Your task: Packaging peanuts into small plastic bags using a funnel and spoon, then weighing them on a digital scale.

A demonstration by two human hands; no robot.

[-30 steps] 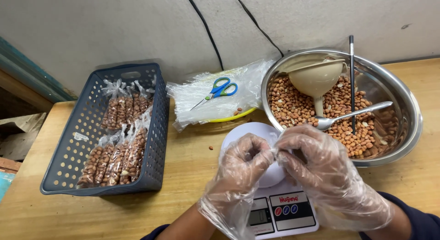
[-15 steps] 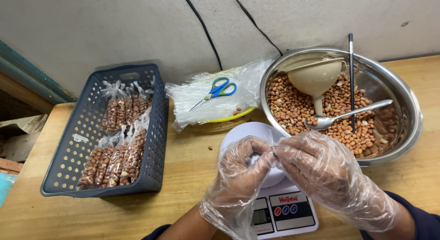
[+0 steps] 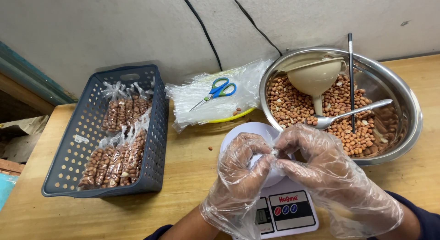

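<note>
Bag: thin clear one, pinched over the scale, hard to see.
Left hand: fingers pressed on the bag.
Right hand: fingers pinching its edge.
Risk: loose gloves may slip; a hard pull could tear the film.
Bowl: near the right hand; a bump could scatter peanuts on the counter.

blue scissors on plastic sheets (beside grey basket).

Small home-style food packing bench, not a factory. Landmark: steel bowl of peanuts with funnel and spoon in it. Kitchen scale just in front of the bowl, stack of clear bags beside it, basket of filled packets further along. Bare plaster wall behind the bowl.
</note>
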